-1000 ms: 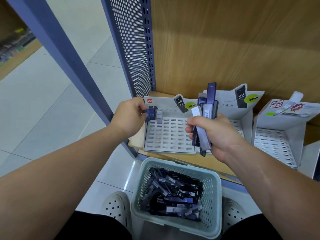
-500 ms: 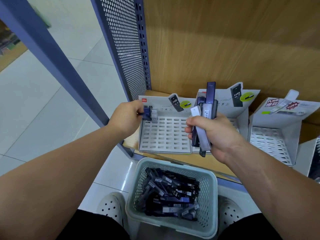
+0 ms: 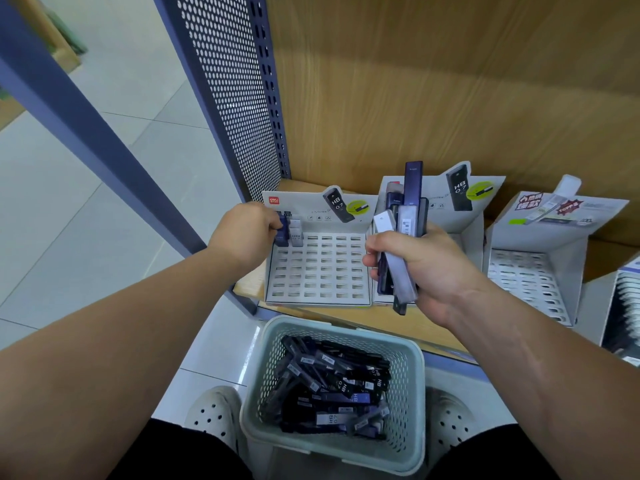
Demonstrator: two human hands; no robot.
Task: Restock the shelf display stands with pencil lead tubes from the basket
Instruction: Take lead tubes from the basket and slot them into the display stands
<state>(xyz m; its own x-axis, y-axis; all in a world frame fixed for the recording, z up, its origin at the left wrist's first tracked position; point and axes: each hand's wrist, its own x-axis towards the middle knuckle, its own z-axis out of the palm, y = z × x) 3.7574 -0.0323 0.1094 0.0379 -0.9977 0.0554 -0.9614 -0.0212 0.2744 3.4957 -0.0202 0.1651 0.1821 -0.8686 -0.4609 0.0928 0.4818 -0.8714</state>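
Observation:
My left hand [image 3: 242,233] pinches a dark blue lead tube [image 3: 282,232] at the top left slot of the left white display stand [image 3: 318,271]. Two grey tubes [image 3: 296,232] stand in slots right beside it. My right hand [image 3: 420,268] grips a bunch of lead tubes [image 3: 403,233], blue and clear, held upright in front of the second stand [image 3: 460,216]. The pale green basket [image 3: 414,382] sits below between my feet, holding several dark tubes [image 3: 332,386].
A third white stand [image 3: 540,261] stands at the right, with another box [image 3: 627,306] at the frame's edge. A perforated blue metal side panel [image 3: 228,98] and a wood back wall [image 3: 450,81] bound the shelf. Tiled floor lies to the left.
My left hand has pushed the blue tube down and closer into the top left slot of the stand. My right hand keeps its bunch in the same place.

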